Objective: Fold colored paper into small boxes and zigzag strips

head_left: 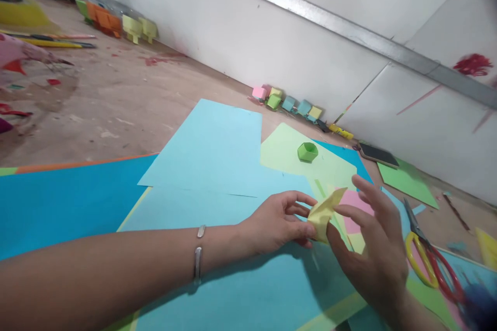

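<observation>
Above the light blue sheets, my left hand (277, 217) pinches a small folded piece of yellow paper (322, 215) between thumb and fingers. A pointed flap of it sticks up to the right. The thumb and index finger of my right hand (373, 238) close on the right edge of the same paper, while its other fingers are raised and spread. Behind the hands, a small green folded paper cup (308, 151) stands on a pale green sheet (277, 152). A pink sheet (355, 209) lies partly hidden behind my right hand.
Scissors (427, 253) with yellow and red handles lie at the right, near a dark phone-like object (377, 155). Small coloured paper boxes (289, 103) line the wall's foot. Light blue sheets (209, 145) overlap a darker blue one (70, 201). Pencils (58, 42) lie far left.
</observation>
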A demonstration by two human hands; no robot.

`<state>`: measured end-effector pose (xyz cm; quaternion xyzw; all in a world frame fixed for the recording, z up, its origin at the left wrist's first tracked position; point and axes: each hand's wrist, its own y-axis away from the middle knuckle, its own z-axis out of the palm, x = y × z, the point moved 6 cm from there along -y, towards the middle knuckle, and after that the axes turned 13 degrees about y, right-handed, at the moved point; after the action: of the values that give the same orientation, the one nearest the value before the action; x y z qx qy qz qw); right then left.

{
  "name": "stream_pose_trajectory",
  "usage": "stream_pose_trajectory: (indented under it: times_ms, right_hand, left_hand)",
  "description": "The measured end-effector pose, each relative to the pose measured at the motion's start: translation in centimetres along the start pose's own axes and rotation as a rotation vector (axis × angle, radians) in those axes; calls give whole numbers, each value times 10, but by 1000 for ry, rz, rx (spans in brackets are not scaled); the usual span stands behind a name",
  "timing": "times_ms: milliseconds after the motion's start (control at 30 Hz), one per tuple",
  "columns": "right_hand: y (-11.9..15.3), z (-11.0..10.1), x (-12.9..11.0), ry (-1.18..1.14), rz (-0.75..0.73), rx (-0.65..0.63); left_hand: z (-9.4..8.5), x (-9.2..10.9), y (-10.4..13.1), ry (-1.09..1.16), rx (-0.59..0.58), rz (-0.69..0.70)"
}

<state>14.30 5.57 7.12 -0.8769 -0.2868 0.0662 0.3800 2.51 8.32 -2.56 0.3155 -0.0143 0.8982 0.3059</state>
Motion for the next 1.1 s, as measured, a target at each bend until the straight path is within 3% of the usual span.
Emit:
stream_pose_trajectory:
  times_ms: [133, 367, 567, 633, 833, 1100]
  right_hand:
    - [0, 11, 14, -76, 93, -184]
    - [2, 23, 26, -225, 133, -443]
    - [0, 25, 29, -477, 121, -619]
    - [4, 30, 29, -569, 221, -662]
    - [34, 55, 25, -1013, 793, -671]
    - [39, 60, 18, -1093, 1051, -622]
  left_hand:
    - [-2, 0, -1, -34, 20, 3]
    - [-4, -1, -2, -56, 46, 8]
    - [-4, 10, 2, -329, 160, 106]
    - [-1, 17, 6, -456, 192, 175]
    - [9, 29, 13, -624, 183, 302]
    - [11, 33, 12, -781, 159, 425]
